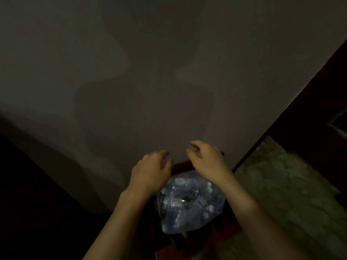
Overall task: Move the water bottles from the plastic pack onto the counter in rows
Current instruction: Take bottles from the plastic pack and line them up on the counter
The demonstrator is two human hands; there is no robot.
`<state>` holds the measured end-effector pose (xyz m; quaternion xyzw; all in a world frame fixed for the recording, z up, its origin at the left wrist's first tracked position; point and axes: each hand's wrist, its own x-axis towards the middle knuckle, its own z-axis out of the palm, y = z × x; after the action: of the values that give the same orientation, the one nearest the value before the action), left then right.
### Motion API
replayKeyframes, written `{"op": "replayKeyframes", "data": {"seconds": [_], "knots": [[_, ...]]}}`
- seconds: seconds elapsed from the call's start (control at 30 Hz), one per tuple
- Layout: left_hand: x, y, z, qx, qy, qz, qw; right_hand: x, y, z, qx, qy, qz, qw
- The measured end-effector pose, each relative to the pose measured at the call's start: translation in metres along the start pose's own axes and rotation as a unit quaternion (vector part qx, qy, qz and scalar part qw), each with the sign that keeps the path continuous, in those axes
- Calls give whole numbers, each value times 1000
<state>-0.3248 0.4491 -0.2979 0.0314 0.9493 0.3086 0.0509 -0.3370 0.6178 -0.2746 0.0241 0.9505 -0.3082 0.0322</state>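
Right now I am holding both hands out above the far end of the plastic pack of water bottles (189, 199), neither one gripping anything. My left hand (150, 173) is hovering with fingers loosely spread, palm down; my right hand (206, 158) is curling its fingers, empty too. The pack is lying below and nearer to me than my hands, between my forearms, on something dark and reddish I cannot make out. Its long axis is running away from me toward the grey wall (150, 72). Individual bottles are blurring together, so which way their caps are pointing I cannot tell. Both hands are looking about equally near.
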Motion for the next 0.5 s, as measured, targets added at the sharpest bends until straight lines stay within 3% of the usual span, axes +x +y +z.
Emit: {"op": "replayKeyframes", "data": {"seconds": [0.5], "knots": [[2, -49, 146, 8, -157, -88, 984, 7, 129, 84, 40, -112, 115, 986]]}}
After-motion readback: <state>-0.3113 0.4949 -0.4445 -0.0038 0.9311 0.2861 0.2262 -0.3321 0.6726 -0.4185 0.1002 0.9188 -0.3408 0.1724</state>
